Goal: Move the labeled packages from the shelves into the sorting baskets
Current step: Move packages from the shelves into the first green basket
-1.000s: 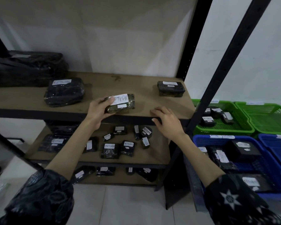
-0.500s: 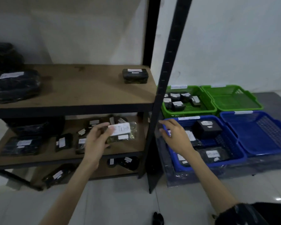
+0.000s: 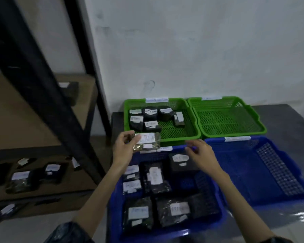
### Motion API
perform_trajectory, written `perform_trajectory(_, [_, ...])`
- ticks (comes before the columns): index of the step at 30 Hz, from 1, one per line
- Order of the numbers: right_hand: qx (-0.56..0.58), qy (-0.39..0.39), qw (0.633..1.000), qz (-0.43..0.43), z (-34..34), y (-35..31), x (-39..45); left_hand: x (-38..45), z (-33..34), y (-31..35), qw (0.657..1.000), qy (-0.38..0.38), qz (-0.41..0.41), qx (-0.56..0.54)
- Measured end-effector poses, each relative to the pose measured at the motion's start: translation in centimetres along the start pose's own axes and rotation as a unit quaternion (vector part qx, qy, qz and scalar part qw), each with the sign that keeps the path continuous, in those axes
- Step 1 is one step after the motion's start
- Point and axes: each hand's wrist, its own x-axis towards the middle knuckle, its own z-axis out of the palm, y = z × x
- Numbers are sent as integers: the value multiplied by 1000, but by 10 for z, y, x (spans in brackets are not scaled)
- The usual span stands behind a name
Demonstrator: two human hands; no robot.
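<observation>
My left hand (image 3: 125,146) grips a small clear-wrapped package (image 3: 147,142) with a white handwritten label. It hovers over the seam between the left green basket (image 3: 179,134) and the near blue basket (image 3: 116,200). My right hand (image 3: 200,155) floats open just right of the package, above the blue basket, holding nothing. The left green basket holds several dark labeled packages (image 3: 150,113). Several larger labeled packages (image 3: 154,176) lie in the near blue basket. More labeled packages (image 3: 23,179) remain on the lower shelf at left.
The right green basket (image 3: 235,130) and the right blue basket (image 3: 297,193) hold no packages. A black shelf upright (image 3: 42,95) slants across the left. One dark package (image 3: 68,92) sits on the upper wooden shelf. The baskets rest on a dark mat by the white wall.
The view has swung right from the shelves to the baskets. My left hand has carried the package from the upper shelf to above the baskets; my right hand moved along beside it.
</observation>
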Motion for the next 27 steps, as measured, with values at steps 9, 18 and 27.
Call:
perform_trajectory(9, [-32, -25, 999, 2, -1, 54, 100, 84, 52, 1, 994, 68, 11, 80])
perform_trajectory(18, [-30, -30, 998, 46, 12, 90, 134, 124, 182, -45, 976, -61, -65, 198])
perform_trajectory(27, [-26, -36, 999, 23, 14, 105, 134, 158, 180, -69, 878, -241, -66, 409])
